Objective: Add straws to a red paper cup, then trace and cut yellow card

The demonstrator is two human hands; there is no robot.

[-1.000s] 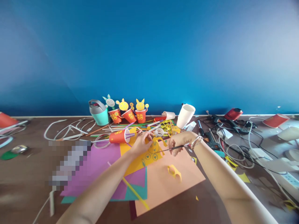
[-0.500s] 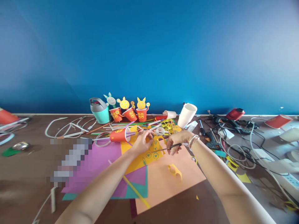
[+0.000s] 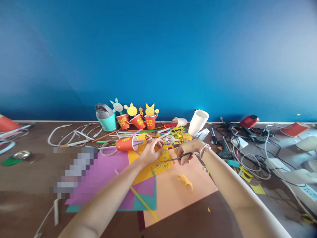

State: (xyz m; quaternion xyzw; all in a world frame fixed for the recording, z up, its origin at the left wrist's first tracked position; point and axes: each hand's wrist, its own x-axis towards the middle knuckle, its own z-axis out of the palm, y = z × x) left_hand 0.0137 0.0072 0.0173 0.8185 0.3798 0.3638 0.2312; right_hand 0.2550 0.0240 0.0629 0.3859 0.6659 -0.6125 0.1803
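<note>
My left hand pinches a yellow paper piece with small drawn circles, holding it above the yellow sheet. My right hand, with a bracelet at the wrist, grips black scissors whose blades point left into that yellow piece. Both hands hover over a peach sheet, on which a small yellow cut-out lies. A red paper cup lies on its side just left of my left hand.
Purple and teal sheets lie at the left. Three decorated red cups, a teal jug and a white cup stand by the blue wall. Straws and white strips litter the table's far side. Cables, a glue gun and a power strip crowd the right.
My hands stay in place; the right hand with the scissors has shifted slightly left toward the yellow piece. The view tilted a little after the earliest frame.
</note>
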